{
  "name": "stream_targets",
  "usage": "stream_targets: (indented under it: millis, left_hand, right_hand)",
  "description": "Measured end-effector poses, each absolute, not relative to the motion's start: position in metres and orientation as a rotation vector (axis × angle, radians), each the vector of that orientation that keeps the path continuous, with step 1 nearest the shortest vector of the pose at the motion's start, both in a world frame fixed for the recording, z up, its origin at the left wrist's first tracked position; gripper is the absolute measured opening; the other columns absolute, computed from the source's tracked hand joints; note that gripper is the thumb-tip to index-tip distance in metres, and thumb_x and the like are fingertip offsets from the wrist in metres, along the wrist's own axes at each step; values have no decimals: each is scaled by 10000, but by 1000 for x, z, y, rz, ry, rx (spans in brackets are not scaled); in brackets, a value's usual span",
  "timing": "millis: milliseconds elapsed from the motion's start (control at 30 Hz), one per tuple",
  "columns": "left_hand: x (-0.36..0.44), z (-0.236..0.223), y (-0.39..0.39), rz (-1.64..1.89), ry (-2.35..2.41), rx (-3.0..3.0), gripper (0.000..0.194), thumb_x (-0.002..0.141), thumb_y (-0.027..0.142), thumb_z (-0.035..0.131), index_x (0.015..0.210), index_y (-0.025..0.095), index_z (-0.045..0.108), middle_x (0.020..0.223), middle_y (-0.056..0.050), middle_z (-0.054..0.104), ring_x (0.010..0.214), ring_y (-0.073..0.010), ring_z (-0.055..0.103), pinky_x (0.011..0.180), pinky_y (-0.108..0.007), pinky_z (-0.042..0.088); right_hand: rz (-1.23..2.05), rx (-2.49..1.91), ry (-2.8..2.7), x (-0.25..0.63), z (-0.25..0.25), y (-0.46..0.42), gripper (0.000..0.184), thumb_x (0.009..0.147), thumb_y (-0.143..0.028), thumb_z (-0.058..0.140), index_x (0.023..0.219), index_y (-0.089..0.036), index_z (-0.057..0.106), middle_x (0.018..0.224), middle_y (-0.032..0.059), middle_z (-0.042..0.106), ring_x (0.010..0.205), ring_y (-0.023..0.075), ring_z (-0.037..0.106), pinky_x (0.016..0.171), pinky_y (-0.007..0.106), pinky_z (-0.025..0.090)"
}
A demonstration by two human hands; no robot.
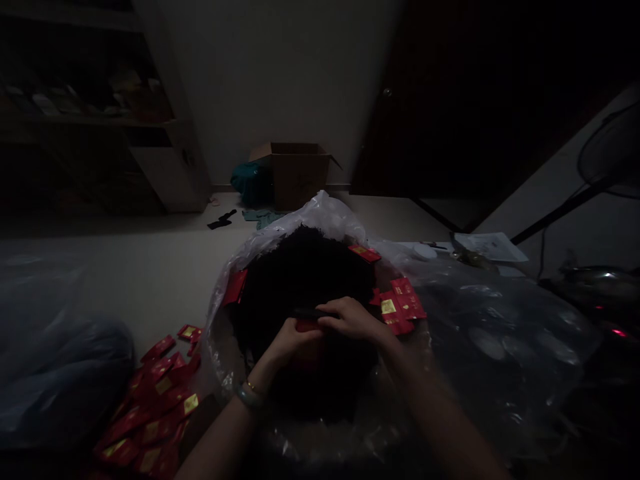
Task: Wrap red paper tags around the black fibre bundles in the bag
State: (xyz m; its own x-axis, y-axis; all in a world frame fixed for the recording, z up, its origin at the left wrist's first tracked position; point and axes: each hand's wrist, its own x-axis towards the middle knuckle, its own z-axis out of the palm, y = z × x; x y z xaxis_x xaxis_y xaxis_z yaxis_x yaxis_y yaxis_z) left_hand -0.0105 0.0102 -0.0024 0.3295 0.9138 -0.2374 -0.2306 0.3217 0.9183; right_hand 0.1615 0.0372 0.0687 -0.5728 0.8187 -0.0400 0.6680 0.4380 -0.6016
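One red packet point(307, 326), centre-frame, is pinched in your left hand point(286, 343); your right hand point(350, 317) grips unclearly. Seemingly you're filling it; next calls for steadiness.

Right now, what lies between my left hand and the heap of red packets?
The head view shows dark material, then the clear bag's side, between your left hand and heap.

Dim, very dim, sinking to near black around the door point(450, 113) and the shelves point(90, 121)! Catching only weak glints off the crinkled plastic point(323, 208), plus a small red light point(619, 333) at far right. Losing nearly all detail inside the black heap point(300, 273). Smearing soft over the bluish bundle point(65, 383), leaning and stretching toward the edges.
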Motion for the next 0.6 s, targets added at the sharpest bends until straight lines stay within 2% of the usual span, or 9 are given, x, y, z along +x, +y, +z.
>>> stream_targets:
  millis: [300, 600]
  left_hand:
    - [-12, 4, 12, 892, 960, 950, 409, 487, 324, 840, 804, 102, 709, 724, -60, 712, 688, -209, 650, 687, -313, 501]
    - [-12, 0, 11, 887, 977, 947, 394, 499, 346, 827, 772, 94, 695, 667, -46, 695, 604, -184, 632, 614, -292, 497]
  right_hand:
    - [1013, -1196, -2350, 170, 70, 38, 340, 805, -352, 573, 1109, -234, 667, 1024, 34, 711, 877, 233, 649, 754, 287, 449]
    - [823, -1280, -2457, 171, 64, 38, 317, 825, -316, 559, 1101, -205, 669, 1023, 59, 711, 893, 221, 654, 748, 278, 448]
